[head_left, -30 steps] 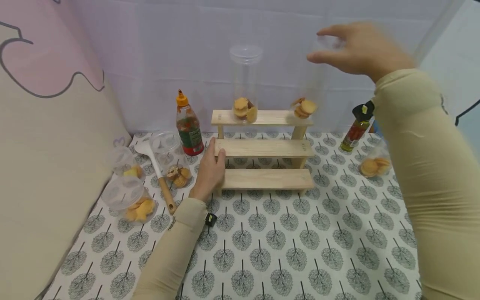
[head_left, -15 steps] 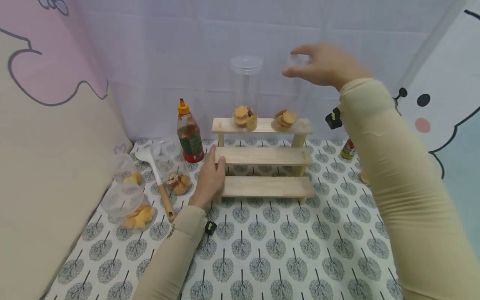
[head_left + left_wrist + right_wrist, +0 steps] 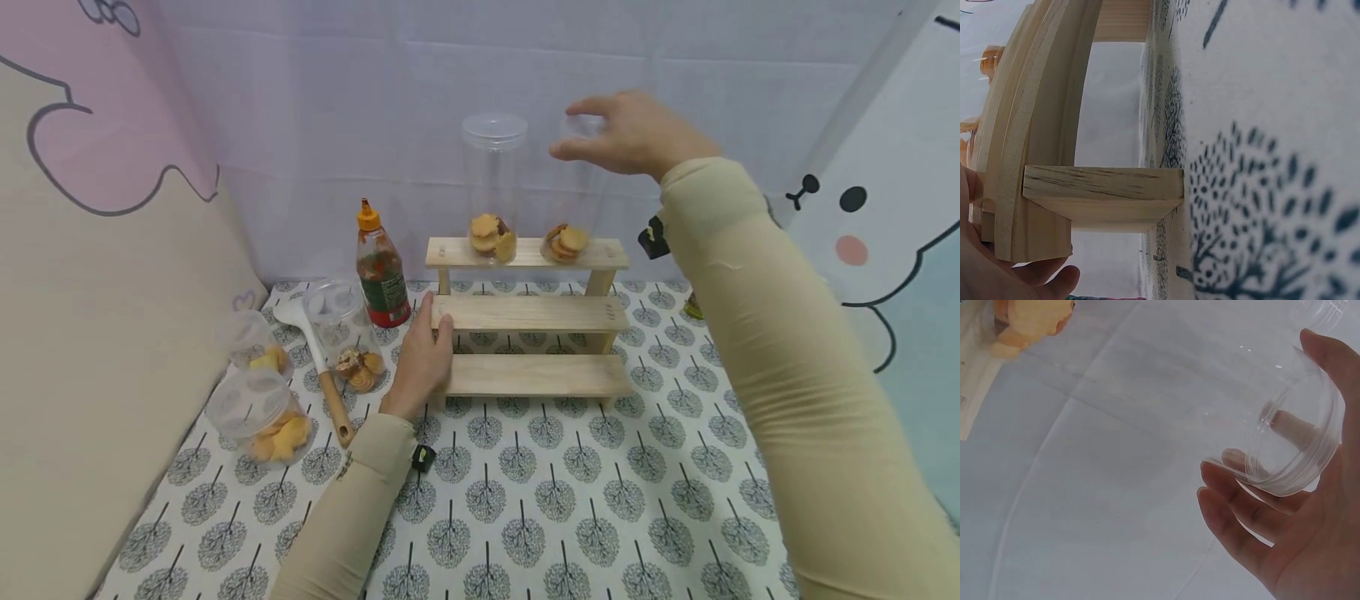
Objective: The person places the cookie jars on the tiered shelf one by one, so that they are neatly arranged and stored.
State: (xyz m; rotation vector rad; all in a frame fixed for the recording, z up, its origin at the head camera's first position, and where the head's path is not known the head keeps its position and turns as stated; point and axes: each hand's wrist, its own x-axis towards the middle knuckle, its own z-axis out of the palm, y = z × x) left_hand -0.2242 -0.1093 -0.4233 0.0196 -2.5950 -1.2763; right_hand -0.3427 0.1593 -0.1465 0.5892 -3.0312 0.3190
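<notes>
My right hand (image 3: pixel 630 133) holds a tall clear plastic jar (image 3: pixel 581 179) by its lid, thumb and fingers round the rim. Cookies (image 3: pixel 567 242) lie in the bottom of this jar, which stands on the top step of a three-step wooden display rack (image 3: pixel 528 312). In the right wrist view the lid (image 3: pixel 1300 450) sits within the curled fingers (image 3: pixel 1235 512). A similar tall jar (image 3: pixel 495 183) with cookies is on the same step, to the left. My left hand (image 3: pixel 422 358) grips the rack's left end at the middle step; the left wrist view shows fingers round the board end (image 3: pixel 1035 231).
Left of the rack stands a red sauce bottle (image 3: pixel 381 275) with an orange cap. Near it are a leaning cookie jar (image 3: pixel 345 333), a wooden-handled white spoon (image 3: pixel 322 375) and two lower jars, one in front (image 3: pixel 262 417). A green-based bottle (image 3: pixel 693 307) is mostly hidden behind the right arm.
My right hand has moved left and brought the cookie jar from the top step's right end closer to the other tall jar. The left hand stays on the rack; the view has tilted slightly upward.
</notes>
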